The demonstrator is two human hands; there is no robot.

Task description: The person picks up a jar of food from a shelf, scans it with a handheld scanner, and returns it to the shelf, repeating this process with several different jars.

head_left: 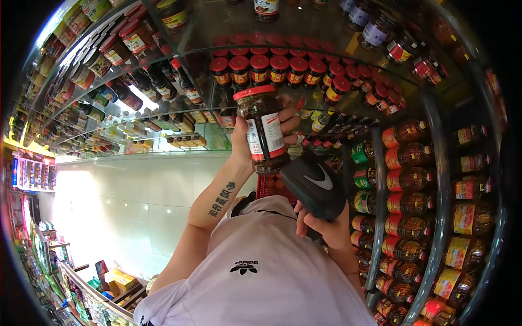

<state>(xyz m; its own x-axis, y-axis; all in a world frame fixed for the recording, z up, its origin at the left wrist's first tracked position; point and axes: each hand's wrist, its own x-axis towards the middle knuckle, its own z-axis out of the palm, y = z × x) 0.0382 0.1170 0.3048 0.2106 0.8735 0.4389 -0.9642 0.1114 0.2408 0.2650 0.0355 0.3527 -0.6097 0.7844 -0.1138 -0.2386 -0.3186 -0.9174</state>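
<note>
My left hand grips a glass jar with a red lid, dark contents and a white and red label. The thumb lies on the jar's left side, and the fingers come round from behind on the right. A barcode is printed on the label side facing right. In my right hand is a black handheld barcode scanner with a grey curved mark. Its head points up and left, close to the lower right of the jar. Part of the right hand's grip is hidden behind the scanner.
Ahead, a glass shelf holds rows of red-lidded jars. Large oil bottles fill racks on the right. Jars and sauce bottles line the shelves at left. Pale floor tiles and a display case show at lower left.
</note>
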